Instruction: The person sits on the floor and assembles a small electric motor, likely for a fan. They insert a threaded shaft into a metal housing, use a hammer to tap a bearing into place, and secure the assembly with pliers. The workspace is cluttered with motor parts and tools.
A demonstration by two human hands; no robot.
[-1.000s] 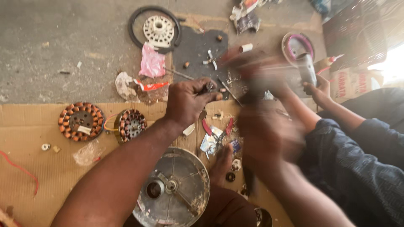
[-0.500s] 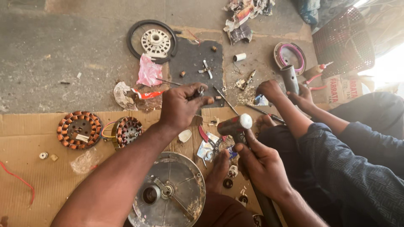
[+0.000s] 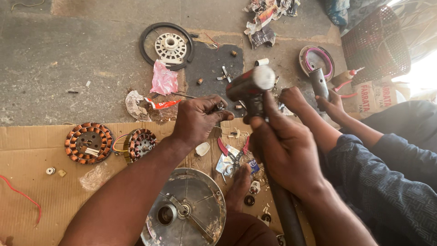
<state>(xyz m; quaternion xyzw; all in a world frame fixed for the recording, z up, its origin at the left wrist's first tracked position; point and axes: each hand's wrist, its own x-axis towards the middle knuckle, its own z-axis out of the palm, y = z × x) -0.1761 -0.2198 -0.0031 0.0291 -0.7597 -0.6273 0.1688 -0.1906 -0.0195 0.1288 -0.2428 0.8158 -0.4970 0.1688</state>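
My left hand [image 3: 198, 120] pinches a small metal part [image 3: 220, 106] at the far edge of the cardboard sheet [image 3: 36, 196]. My right hand [image 3: 282, 146] is wrapped round the dark handle of a hammer [image 3: 249, 84]. Its dark head with a pale round face hangs just right of and above the metal part. Red-handled pliers [image 3: 223, 148] and small loose pieces lie on the cardboard under both hands.
A round silver motor cover [image 3: 191, 209] lies near me. Two copper-wound stators [image 3: 88, 142] [image 3: 141, 143] sit at the left. A black ring with a white hub [image 3: 169, 45] and a pink bag [image 3: 164, 79] lie beyond. At the right, a co-worker's hands [image 3: 296, 98] hold a grey tube [image 3: 318, 82]; a red basket [image 3: 375, 43] stands behind.
My right hand took hold of the hammer and lifted it, so its head now sits higher and nearer the metal part. My left hand stays on that part.
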